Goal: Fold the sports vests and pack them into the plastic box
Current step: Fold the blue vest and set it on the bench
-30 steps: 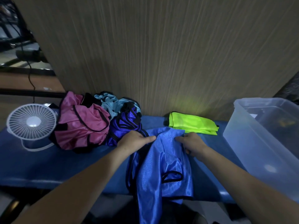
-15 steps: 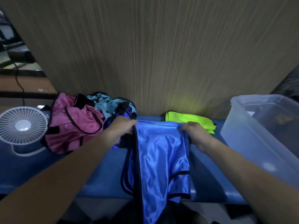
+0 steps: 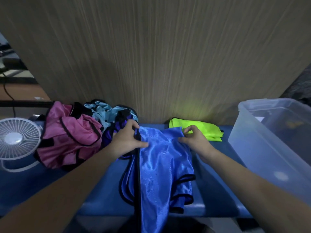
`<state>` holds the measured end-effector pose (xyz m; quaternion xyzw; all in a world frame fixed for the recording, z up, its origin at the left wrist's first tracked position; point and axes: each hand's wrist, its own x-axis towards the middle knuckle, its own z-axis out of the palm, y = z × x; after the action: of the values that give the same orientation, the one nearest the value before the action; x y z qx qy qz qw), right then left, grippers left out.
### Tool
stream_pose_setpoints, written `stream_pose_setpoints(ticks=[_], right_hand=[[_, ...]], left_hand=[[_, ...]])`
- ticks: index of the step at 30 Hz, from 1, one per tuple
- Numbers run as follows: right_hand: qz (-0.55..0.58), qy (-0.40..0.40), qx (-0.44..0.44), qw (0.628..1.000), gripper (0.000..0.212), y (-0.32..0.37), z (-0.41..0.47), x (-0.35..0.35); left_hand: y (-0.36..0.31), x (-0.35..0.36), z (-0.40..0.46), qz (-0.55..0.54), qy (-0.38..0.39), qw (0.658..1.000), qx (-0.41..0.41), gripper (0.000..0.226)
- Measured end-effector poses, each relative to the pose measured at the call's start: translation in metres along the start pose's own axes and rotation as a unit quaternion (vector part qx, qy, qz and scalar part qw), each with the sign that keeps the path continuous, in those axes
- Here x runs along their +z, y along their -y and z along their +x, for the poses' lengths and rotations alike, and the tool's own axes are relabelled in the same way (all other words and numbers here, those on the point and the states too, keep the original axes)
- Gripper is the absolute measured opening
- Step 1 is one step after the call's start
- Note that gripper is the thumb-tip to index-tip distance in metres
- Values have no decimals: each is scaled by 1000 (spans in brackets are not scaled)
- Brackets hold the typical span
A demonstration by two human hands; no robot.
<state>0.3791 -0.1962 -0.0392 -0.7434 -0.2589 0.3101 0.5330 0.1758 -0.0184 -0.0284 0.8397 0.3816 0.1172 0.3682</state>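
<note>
Hands' grip: left hand point(image 3: 127, 140), right hand point(image 3: 193, 139) pinch blue vest point(image 3: 161, 165) top edge; hem overhangs table point(image 3: 101, 195) front.

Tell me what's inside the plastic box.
Through the plastic box wall only vague shapes show: a pale patch and something yellowish near the back. No folded vest is plainly visible; the frosted wall hides the bottom.

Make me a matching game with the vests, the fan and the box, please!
Things:
1. blue vest
2. neon yellow vest
3. pink vest
4. plastic box

Places:
A. crumpled beside the white fan
B. far right on the bench
C. held by the left hand and right hand
D. folded by the wall

Pairs: 1-C, 2-D, 3-A, 4-B
</note>
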Motion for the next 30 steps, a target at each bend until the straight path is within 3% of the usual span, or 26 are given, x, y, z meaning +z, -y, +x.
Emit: stream_pose_setpoints(ticks=[3,5,9,14,17,19,22,26,28,30], right_hand=[[-11,17,-32,999,52,-6,2,0],[-114,-15,-99,988,60,-8,3,-2],[-322,-56,-219,919,64,-14,9,-4],[-548,-43,-221,806,47,-19,12,-2],[-592,-108,-316,733,41,-20,11,-1],[-586,-129,-365,712,44,-18,14,1],[-611,-88,-376,691,47,-15,26,5],[-651,-45,-319,687,44,-10,40,8],[-636,-46,-303,708,37,-7,42,6],[-578,-43,-285,763,27,-5,44,2]], left_hand=[[1,4,0,52,-50,996,45,38],[-2,1,4,25,-88,994,54,31],[-13,-5,12,70,-132,981,122,19],[2,0,21,327,-136,915,193,38],[9,4,20,310,-160,912,216,52],[0,4,20,285,-152,925,202,62],[-13,5,28,353,-90,914,179,66],[-18,3,42,424,15,894,140,64],[-21,1,45,425,28,894,143,51],[-24,-1,45,408,36,899,153,47]])
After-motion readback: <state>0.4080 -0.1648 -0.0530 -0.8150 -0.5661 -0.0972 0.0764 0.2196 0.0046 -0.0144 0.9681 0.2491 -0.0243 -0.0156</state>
